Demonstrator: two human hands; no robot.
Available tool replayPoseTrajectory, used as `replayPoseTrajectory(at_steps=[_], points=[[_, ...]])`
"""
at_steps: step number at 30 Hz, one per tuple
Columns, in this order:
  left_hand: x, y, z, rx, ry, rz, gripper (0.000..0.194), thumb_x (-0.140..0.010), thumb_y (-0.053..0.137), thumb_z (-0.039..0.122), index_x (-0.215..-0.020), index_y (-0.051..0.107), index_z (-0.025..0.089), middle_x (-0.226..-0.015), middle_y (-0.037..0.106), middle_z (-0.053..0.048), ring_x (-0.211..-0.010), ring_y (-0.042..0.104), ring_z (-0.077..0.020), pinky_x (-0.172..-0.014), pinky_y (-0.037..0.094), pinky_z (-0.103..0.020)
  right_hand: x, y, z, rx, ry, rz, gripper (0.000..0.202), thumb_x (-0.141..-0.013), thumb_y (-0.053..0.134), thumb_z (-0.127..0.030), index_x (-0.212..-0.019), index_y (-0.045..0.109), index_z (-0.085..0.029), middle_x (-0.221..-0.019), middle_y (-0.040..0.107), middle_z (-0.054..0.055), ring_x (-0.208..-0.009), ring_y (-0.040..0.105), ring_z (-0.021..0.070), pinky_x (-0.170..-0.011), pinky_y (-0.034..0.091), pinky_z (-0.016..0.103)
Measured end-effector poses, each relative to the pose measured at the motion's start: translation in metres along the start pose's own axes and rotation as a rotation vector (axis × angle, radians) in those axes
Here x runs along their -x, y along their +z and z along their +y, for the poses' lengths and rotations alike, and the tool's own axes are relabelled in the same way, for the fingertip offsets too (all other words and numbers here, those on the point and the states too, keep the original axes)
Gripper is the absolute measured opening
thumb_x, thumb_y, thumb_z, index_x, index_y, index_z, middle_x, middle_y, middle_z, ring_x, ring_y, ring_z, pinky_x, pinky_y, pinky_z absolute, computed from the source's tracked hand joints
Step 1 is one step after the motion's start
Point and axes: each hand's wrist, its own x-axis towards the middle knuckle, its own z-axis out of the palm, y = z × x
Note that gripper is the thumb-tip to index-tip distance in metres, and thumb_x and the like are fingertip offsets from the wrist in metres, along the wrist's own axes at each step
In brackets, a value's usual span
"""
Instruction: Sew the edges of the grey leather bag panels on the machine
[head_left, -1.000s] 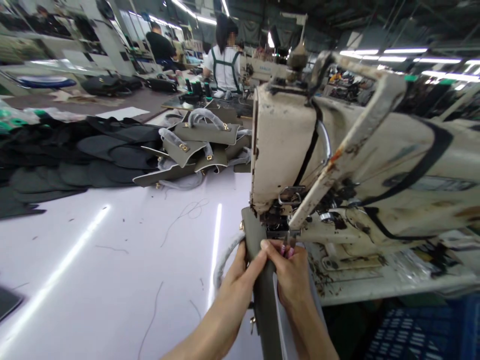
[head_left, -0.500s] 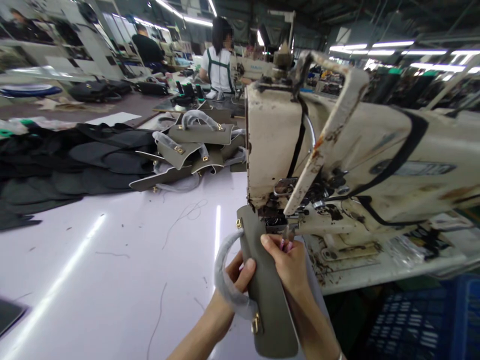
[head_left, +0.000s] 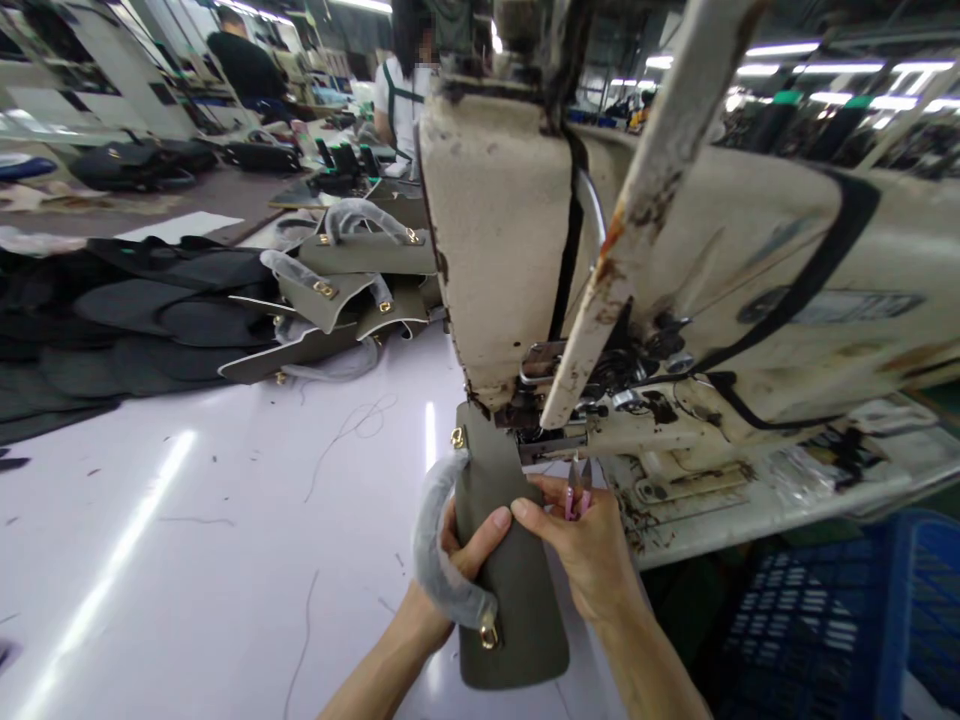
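A long olive-grey panel [head_left: 517,600] with a plastic-wrapped handle [head_left: 435,540] and gold fittings lies in front of me, its far end beside the head of a sewing machine [head_left: 502,220]. My left hand [head_left: 465,560] grips the panel's left side, thumb on top, its fingers partly hidden beneath. On the right edge, my right hand [head_left: 585,540] pinches the panel with the thumb on top. Small pink-handled scissors [head_left: 577,490] are also tucked in my right hand, blades pointing away from me. Both thumbs nearly meet on the panel.
More handled panels [head_left: 345,270] lie piled behind, next to a heap of black pieces [head_left: 150,310]. Loose threads lie on the white tabletop [head_left: 247,580]. At lower right stands a blue basket [head_left: 810,600]. A person [head_left: 401,100] is in the background.
The panel has shifted slightly left and turned more upright. My left thumb has moved up to my right thumb, and the machine appears closer.
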Motion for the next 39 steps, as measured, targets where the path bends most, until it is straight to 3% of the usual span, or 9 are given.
replayPoseTrajectory(at_steps=[3,7,11,16,20,24,31,35,39], points=[[0.000,-0.001,-0.002,-0.018,0.027,-0.006,0.057,-0.079,0.074,0.044,-0.125,0.057,0.014,-0.112,0.071,-0.014,-0.088,0.071,-0.0268,-0.078,0.061,-0.035,0.000,-0.005,-0.002,0.051,-0.018,0.002,0.019,-0.078,0.078,-0.032,-0.089,0.081,-0.017,-0.079,0.074,0.005,-0.080,0.068,0.0206,-0.073,0.053,0.029],[0.003,0.003,0.002,-0.049,0.022,0.024,0.061,-0.077,0.076,0.046,-0.124,0.059,0.012,-0.103,0.072,-0.014,-0.087,0.071,-0.0268,-0.075,0.061,-0.033,-0.007,-0.012,-0.003,0.198,-0.053,0.010,0.023,-0.080,0.076,-0.037,-0.072,0.078,-0.016,-0.065,0.068,0.001,-0.065,0.059,0.0144,-0.064,0.046,0.025],[0.004,0.016,0.017,0.044,-0.112,0.032,0.061,-0.074,0.077,0.050,-0.120,0.064,0.011,-0.093,0.074,-0.013,-0.076,0.071,-0.0244,-0.065,0.060,-0.030,-0.012,-0.013,-0.009,0.227,-0.062,0.006,0.020,-0.076,0.077,-0.034,-0.068,0.077,-0.015,-0.061,0.066,0.001,-0.059,0.055,0.0125,-0.059,0.043,0.025],[-0.004,0.032,0.042,0.137,-0.247,0.087,0.052,-0.076,0.071,0.055,-0.099,0.072,0.008,-0.078,0.073,-0.014,-0.063,0.069,-0.0229,-0.057,0.057,-0.029,-0.007,-0.010,-0.015,0.281,-0.066,0.026,0.026,-0.075,0.076,-0.038,-0.065,0.075,-0.014,-0.060,0.066,0.004,-0.060,0.059,0.0166,-0.059,0.045,0.027],[-0.005,0.033,0.050,0.142,-0.139,0.189,0.055,-0.076,0.074,0.051,-0.117,0.069,0.014,-0.095,0.075,-0.012,-0.083,0.073,-0.0286,-0.067,0.060,-0.030,-0.006,-0.009,-0.015,0.293,-0.089,0.034,0.025,-0.076,0.075,-0.038,-0.069,0.077,-0.014,-0.066,0.070,0.005,-0.064,0.063,0.0186,-0.063,0.048,0.029],[-0.007,0.033,0.049,0.131,-0.009,0.185,0.053,-0.071,0.078,0.051,-0.108,0.073,0.014,-0.102,0.074,-0.012,-0.102,0.069,-0.0349,-0.084,0.059,-0.031,-0.010,-0.009,-0.017,0.285,-0.089,0.026,0.026,-0.077,0.074,-0.038,-0.069,0.077,-0.014,-0.067,0.071,0.005,-0.067,0.065,0.0199,-0.065,0.049,0.030],[-0.019,0.038,0.050,0.254,0.050,0.106,0.048,-0.072,0.077,0.050,-0.105,0.073,0.016,-0.102,0.074,-0.013,-0.096,0.070,-0.0378,-0.089,0.058,-0.043,-0.021,-0.008,-0.020,0.290,-0.085,0.075,0.023,-0.073,0.078,-0.037,-0.074,0.080,-0.014,-0.065,0.070,0.004,-0.060,0.059,0.0158,-0.059,0.045,0.027],[-0.022,0.040,0.055,0.255,0.082,0.118,0.041,-0.069,0.080,0.046,-0.096,0.073,0.015,-0.096,0.075,-0.013,-0.105,0.068,-0.0371,-0.094,0.056,-0.039,-0.028,-0.005,-0.019,0.278,-0.097,0.084,0.020,-0.073,0.078,-0.036,-0.072,0.080,-0.015,-0.062,0.068,0.002,-0.057,0.056,0.0136,-0.056,0.043,0.026],[-0.026,0.040,0.056,0.341,0.014,0.050,0.047,-0.074,0.074,0.053,-0.099,0.072,0.013,-0.091,0.075,-0.010,-0.101,0.070,-0.0327,-0.089,0.058,-0.037,-0.034,-0.001,-0.018,0.268,-0.127,0.098,0.020,-0.074,0.077,-0.036,-0.075,0.080,-0.016,-0.066,0.071,0.004,-0.061,0.060,0.0161,-0.059,0.046,0.027]])
